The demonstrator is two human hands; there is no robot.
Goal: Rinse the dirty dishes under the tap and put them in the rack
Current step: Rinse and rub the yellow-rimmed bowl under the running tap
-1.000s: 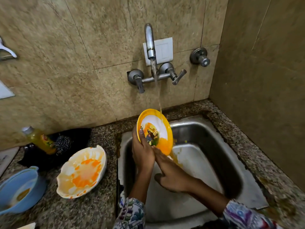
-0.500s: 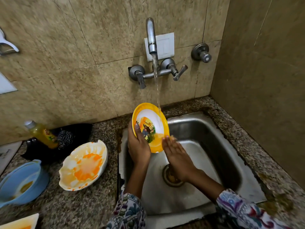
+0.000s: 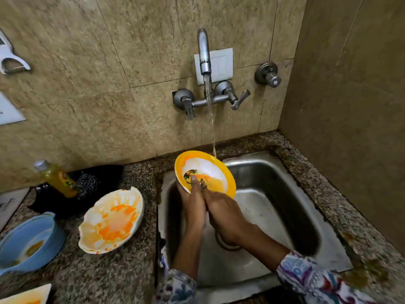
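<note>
**Yellow-rimmed bowl under the running tap**

I hold the yellow-rimmed bowl [image 3: 206, 170] tilted over the back-left corner of the sink [image 3: 274, 207], its hollow facing me. My left hand [image 3: 192, 205] grips its lower left edge, thumb lying inside on the printed picture. My right hand [image 3: 223, 213] reaches in from the right; its fingers press into the orange residue in the hollow, though blur hides how they curl. Water from the tap [image 3: 203, 51] falls onto the bowl's upper right rim. Left of the sink, on the counter [image 3: 122, 270], lies 1 white scalloped dish [image 3: 111, 220] smeared orange; farther left, 1 blue bowl [image 3: 28, 242]; behind these, a yellow bottle [image 3: 57, 176] beside a steel scrubber [image 3: 88, 184].
</note>
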